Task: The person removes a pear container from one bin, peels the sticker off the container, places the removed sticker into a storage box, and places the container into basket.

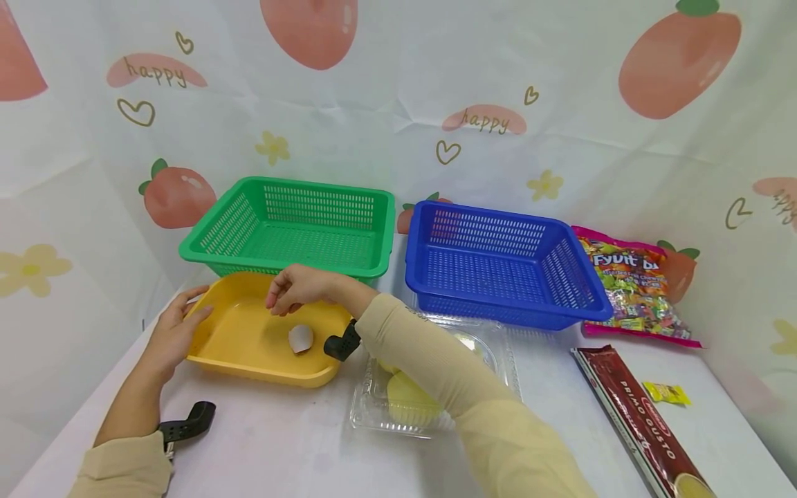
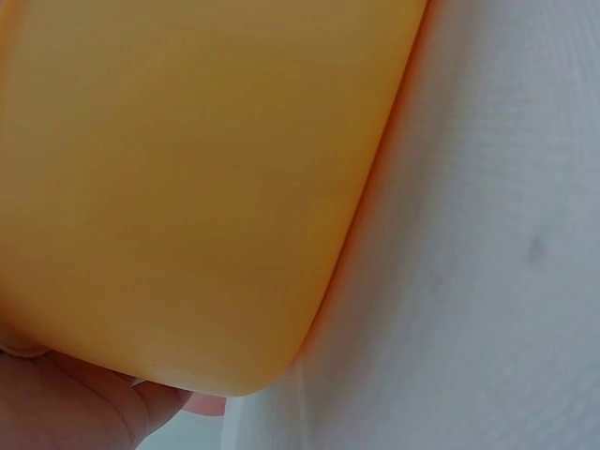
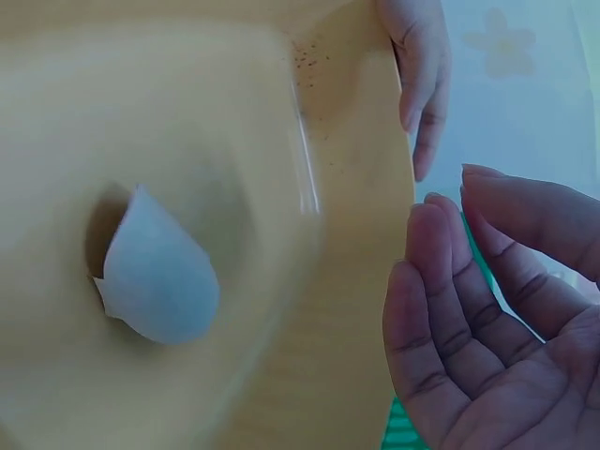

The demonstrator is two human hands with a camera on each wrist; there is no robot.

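My left hand (image 1: 172, 332) grips the left rim of a yellow basin (image 1: 261, 373). In the left wrist view, its fingers (image 2: 75, 403) lie against the basin's outer wall. A white piece of eggshell (image 1: 301, 338) with a jagged edge lies on the basin floor. Above the basin hangs my right hand (image 1: 299, 287), its fingers loosely bent and nothing visible between them. The right wrist view shows those fingertips apart from the thumb, beside the eggshell (image 3: 164, 272). Small brown specks (image 3: 307, 66) dot the basin wall there.
Behind the basin stands a green basket (image 1: 373, 266), with a blue basket (image 1: 498, 309) to its right. My right forearm crosses a clear plastic container (image 1: 386, 423) holding pale yellow things. A candy bag (image 1: 641, 297), dark red packet (image 1: 641, 422) and small yellow wrapper (image 1: 667, 393) lie right.
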